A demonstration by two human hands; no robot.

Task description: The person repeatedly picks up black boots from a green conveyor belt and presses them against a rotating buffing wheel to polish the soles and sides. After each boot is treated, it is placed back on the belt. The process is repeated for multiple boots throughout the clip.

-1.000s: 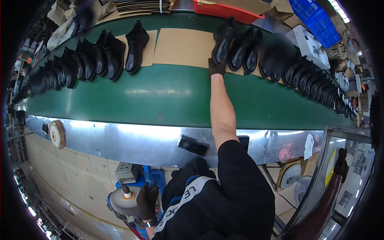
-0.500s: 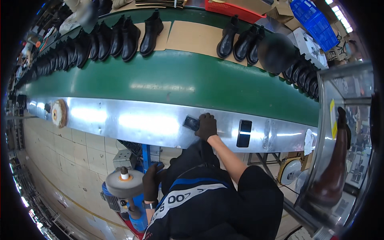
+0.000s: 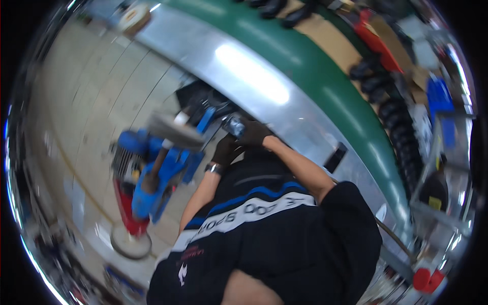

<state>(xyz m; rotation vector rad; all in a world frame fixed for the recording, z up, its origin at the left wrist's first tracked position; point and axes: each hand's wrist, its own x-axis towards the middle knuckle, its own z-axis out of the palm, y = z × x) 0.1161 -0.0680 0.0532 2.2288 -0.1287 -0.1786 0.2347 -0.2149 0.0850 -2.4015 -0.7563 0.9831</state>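
A small dark phone (image 3: 234,125) with a glossy face is held in front of my body, off the metal ledge. My right hand (image 3: 253,133), in a dark brown glove, grips it along its right side. From below left, my gloved left hand (image 3: 225,150) closes on its lower edge; the exact finger placement is blurred. A second black phone (image 3: 335,157) lies on the shiny metal ledge (image 3: 213,61), to the right of my hands.
Left of me stands a blue machine (image 3: 157,178) with a grey polishing wheel (image 3: 175,131) on top. Beyond the ledge runs a green conveyor belt (image 3: 325,96) with black boots (image 3: 399,122) lined up along its far side. A fluffy round buffing wheel (image 3: 135,18) rests on the ledge's far left.
The phone has been lifted off the ledge by my right hand and brought to my left hand, which has come up from beside the machine. My view has turned leftward.
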